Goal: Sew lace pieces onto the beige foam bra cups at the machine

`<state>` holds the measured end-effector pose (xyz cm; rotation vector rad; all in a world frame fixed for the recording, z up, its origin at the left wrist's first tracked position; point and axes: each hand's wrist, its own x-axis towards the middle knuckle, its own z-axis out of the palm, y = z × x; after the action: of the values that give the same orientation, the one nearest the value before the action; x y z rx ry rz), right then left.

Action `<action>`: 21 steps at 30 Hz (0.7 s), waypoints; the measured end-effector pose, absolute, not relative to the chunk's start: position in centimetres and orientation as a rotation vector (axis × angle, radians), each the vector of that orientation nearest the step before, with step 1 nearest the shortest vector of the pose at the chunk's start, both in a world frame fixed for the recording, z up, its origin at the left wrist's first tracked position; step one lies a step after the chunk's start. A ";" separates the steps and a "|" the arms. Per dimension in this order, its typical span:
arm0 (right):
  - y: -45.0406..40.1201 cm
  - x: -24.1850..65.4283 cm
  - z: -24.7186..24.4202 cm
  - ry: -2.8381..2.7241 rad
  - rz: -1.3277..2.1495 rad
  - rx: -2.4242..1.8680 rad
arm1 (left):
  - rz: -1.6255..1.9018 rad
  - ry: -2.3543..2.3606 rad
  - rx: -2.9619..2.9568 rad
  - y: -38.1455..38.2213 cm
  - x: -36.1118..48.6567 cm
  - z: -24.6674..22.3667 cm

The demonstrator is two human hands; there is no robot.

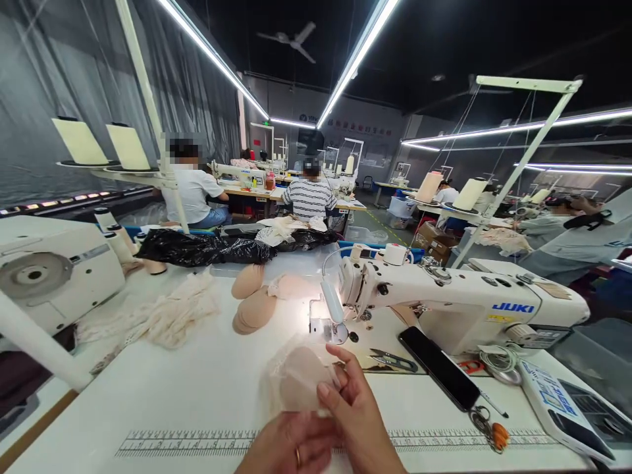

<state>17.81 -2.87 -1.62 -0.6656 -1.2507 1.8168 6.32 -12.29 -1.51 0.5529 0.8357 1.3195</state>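
A beige bra cup point(302, 380) with thin sheer fabric around it is held up over the front of the sewing table point(197, 388). My right hand point(363, 411) grips its right edge between thumb and curled fingers, while the index finger points up. At the cup's lower edge is my left hand point(291, 446), fingers bent and closed on the fabric, a ring on one finger. Just beyond, the lit needle area of a white sewing machine point(444, 309) stands apart from the cup. Beige oval pads point(257, 308) lie stacked behind, beside a pale fabric piece point(291, 286).
Cream lace strips point(172, 316) lie at left near another machine point(54, 270). On the right are thread snips point(392, 360), a black phone point(439, 368) and keys with an orange charm point(498, 434). A printed ruler point(197, 443) crosses the front edge. Other people sit farther back.
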 end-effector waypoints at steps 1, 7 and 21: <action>-3.9 18.0 -2.4 -1.203 1.781 -0.664 | 1.452 0.811 0.357 -12.2 6.3 -0.6; -6.6 20.0 -5.7 -1.199 1.566 -0.766 | 1.706 0.881 -0.146 -11.2 5.8 3.1; -6.2 21.1 -5.8 -1.220 1.538 -0.812 | 1.665 0.861 -0.012 -11.3 6.6 3.5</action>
<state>21.14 -6.16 -5.75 -0.8124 -1.2204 1.5380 6.56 -11.31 3.55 -0.0124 0.8611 1.6649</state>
